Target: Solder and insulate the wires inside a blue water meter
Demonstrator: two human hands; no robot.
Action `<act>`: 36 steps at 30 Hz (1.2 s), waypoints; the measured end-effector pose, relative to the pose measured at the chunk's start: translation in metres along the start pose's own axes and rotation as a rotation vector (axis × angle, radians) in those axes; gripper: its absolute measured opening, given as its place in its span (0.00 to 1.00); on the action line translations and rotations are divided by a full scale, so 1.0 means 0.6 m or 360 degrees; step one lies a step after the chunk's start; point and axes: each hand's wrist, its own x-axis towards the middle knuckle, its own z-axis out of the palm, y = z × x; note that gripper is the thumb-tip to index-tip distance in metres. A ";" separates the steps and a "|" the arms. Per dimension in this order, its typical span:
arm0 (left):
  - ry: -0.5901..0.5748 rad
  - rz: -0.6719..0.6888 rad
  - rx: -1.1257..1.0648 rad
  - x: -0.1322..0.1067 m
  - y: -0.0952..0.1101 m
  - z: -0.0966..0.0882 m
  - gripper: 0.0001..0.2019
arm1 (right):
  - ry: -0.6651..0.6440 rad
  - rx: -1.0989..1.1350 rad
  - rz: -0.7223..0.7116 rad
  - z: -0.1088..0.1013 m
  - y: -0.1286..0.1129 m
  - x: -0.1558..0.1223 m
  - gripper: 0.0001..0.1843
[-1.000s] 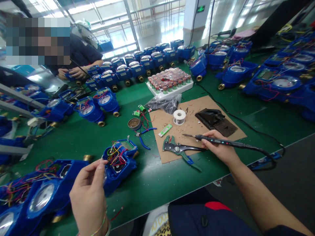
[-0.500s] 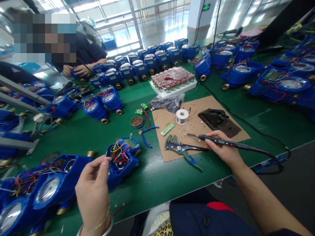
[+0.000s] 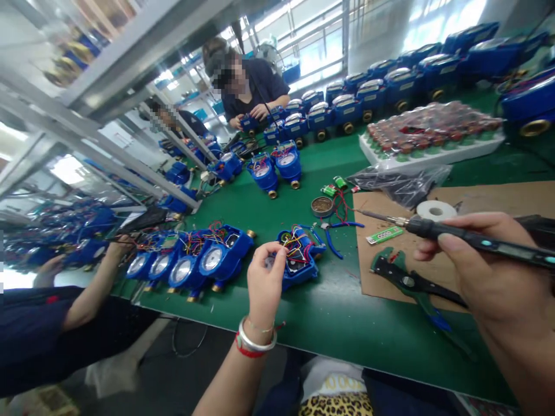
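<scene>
Crowding the bench: blue meters (wired), cutters, solder spool.

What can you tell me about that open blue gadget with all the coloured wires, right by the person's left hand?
The open blue meter is a blue casing, plastic by its look, lying flat on the green table with its cover off. A tangle of red, yellow, blue and white wires spills from its inside, over a dark part. The left hand rests against its near left side, fingers pinched at the wires. It lies just left of the cardboard sheet, with blue-handled cutters behind it and closed meters lined up to its left.
</scene>
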 end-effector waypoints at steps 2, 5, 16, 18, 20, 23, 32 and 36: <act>-0.0014 0.0014 0.0029 0.000 0.000 0.000 0.08 | -0.0056 0.0076 0.0019 0.039 -0.006 0.016 0.09; -0.0033 0.0026 0.0059 0.001 0.000 0.002 0.07 | -0.0239 0.0131 0.0023 0.088 -0.008 0.033 0.09; -0.0054 0.0026 0.0101 0.004 0.006 0.005 0.05 | -0.0623 0.0019 0.0047 0.128 0.017 0.031 0.06; -0.0062 0.0029 0.0110 0.006 0.005 0.006 0.05 | -0.0641 0.0034 0.0048 0.128 0.018 0.031 0.06; -0.0069 0.0030 0.0113 0.006 0.005 0.006 0.05 | -0.0649 0.0031 0.0047 0.127 0.019 0.032 0.06; -0.0075 0.0025 0.0116 0.006 0.006 0.005 0.05 | -0.0661 0.0016 0.0064 0.127 0.021 0.033 0.06; -0.0091 -0.0007 0.0125 0.007 0.013 0.003 0.05 | -0.0701 -0.0010 0.0044 0.123 0.026 0.033 0.06; -0.0087 -0.0050 0.0149 0.008 0.017 0.004 0.05 | -0.0704 -0.0006 0.0054 0.122 0.024 0.033 0.06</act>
